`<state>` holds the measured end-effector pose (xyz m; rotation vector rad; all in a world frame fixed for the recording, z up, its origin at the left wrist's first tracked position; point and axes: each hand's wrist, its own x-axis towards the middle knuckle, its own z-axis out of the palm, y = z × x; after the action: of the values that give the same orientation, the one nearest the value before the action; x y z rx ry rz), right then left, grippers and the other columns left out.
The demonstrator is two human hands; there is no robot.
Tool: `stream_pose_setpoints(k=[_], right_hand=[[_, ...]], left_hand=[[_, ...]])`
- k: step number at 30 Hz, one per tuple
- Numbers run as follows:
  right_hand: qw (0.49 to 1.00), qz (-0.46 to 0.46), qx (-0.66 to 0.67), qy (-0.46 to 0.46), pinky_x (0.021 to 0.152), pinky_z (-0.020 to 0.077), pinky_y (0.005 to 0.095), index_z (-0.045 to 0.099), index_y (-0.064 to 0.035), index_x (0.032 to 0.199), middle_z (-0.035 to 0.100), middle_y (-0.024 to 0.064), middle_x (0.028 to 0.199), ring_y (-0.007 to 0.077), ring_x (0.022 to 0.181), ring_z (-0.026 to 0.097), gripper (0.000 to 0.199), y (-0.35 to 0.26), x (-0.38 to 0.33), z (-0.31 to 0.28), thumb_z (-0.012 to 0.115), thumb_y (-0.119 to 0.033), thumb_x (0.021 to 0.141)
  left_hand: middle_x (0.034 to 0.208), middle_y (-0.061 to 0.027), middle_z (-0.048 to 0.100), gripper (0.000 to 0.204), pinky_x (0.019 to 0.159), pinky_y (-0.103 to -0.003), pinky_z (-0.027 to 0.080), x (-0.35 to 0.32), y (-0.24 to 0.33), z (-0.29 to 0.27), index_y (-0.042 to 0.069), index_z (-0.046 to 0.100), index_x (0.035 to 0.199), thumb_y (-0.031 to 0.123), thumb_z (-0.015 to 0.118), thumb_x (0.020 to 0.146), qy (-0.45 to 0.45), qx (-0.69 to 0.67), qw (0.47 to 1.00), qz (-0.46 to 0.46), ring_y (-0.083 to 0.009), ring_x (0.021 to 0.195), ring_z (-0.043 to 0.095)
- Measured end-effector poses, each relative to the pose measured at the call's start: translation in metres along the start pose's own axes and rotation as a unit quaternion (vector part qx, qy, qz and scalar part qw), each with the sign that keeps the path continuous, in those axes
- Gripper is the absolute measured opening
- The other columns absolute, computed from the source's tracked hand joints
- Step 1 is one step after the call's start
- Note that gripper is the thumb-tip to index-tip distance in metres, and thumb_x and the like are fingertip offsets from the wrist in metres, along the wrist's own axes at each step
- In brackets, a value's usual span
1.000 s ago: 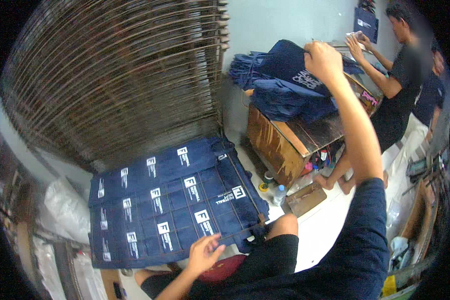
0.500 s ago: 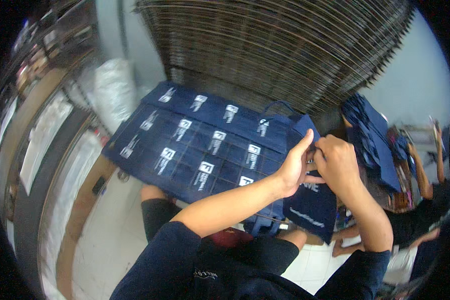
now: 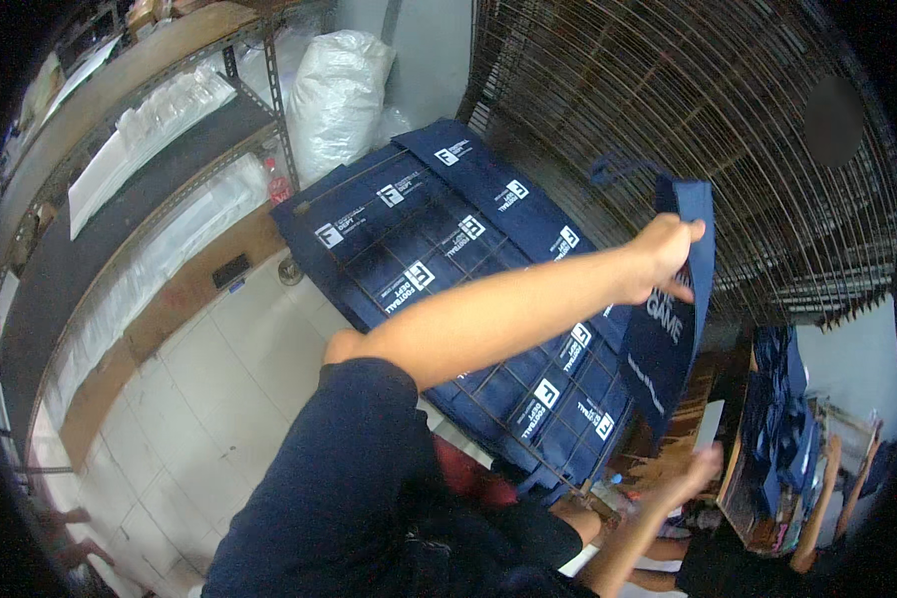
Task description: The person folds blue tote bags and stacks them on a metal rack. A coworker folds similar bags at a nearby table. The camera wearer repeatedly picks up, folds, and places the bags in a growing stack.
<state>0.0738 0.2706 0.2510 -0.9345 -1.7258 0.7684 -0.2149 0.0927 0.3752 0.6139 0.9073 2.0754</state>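
My left hand (image 3: 663, 257) is closed on the upper part of a dark blue fabric bag (image 3: 658, 344) with white print. The bag hangs on edge from my fingers, over the right end of a wire rack. My right hand (image 3: 703, 473) is low on the right, below the bag and apart from it; motion smears its fingers. Flat on the wire rack (image 3: 503, 442) lie several dark blue printed bags (image 3: 439, 234) in overlapping rows. A looped blue handle (image 3: 618, 169) shows behind my left hand.
Tilted-up wire rack shelves (image 3: 608, 80) stand at the back. To the left are metal shelves (image 3: 140, 214) with stacked white sheets and a full white plastic sack (image 3: 339, 100). At right, dark blue fabric pieces (image 3: 777, 399) are piled near another person's arms (image 3: 832, 488).
My hands, close together over the bag before, are now apart. The left holds the bag raised; the right has dropped down toward me. The view has turned.
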Motion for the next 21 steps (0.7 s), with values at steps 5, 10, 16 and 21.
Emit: stream_pose_setpoints(k=[5, 10, 16, 21], right_hand=[[0.613, 0.436, 0.490, -0.440, 0.078, 0.0459, 0.0497, 0.041, -0.0079, 0.130, 0.050, 0.0184, 0.124, 0.0313, 0.105, 0.053, 0.079, -0.047, -0.084, 0.126, 0.039, -0.071, 0.083], [0.713, 0.323, 0.482, -0.393, 0.076, 0.0458, 0.0386, 0.039, -0.0118, 0.133, 0.057, 0.0052, 0.103, 0.0245, 0.102, 0.055, 0.048, -0.112, -0.064, 0.239, 0.052, -0.030, 0.090], [0.781, 0.217, 0.455, -0.370, 0.071, 0.0467, 0.0365, 0.036, -0.0158, 0.122, 0.047, 0.0016, 0.096, 0.0141, 0.085, 0.052, 0.054, -0.132, -0.113, 0.384, 0.061, 0.004, 0.079], [0.827, 0.204, 0.360, -0.380, 0.064, 0.0525, 0.0315, 0.042, -0.0117, 0.113, 0.049, 0.0053, 0.094, 0.0162, 0.083, 0.055, 0.043, -0.084, -0.181, 0.484, 0.061, 0.006, 0.079]], left_hand=[[0.110, -0.0170, 0.057, 0.037, 0.076, -0.051, 0.053, 0.019, 0.071, -0.064, -0.001, 0.049, 0.118, 0.028, 0.043, 0.094, 0.082, 0.092, 0.990, 0.072, -0.0326, 0.098, 0.056], [0.111, -0.0174, 0.060, 0.035, 0.086, -0.051, 0.045, -0.016, 0.138, -0.172, -0.001, 0.053, 0.113, 0.023, 0.045, 0.089, 0.116, 0.125, 0.969, 0.180, -0.0310, 0.096, 0.059], [0.112, -0.0090, 0.060, 0.036, 0.092, -0.043, 0.041, -0.065, 0.161, -0.318, 0.006, 0.048, 0.119, 0.026, 0.043, 0.090, 0.278, 0.130, 0.928, 0.212, -0.0225, 0.104, 0.056], [0.108, -0.0084, 0.057, 0.035, 0.089, -0.041, 0.042, -0.074, 0.121, -0.466, 0.008, 0.049, 0.112, 0.029, 0.050, 0.084, 0.408, 0.075, 0.897, 0.151, -0.0218, 0.097, 0.055]])
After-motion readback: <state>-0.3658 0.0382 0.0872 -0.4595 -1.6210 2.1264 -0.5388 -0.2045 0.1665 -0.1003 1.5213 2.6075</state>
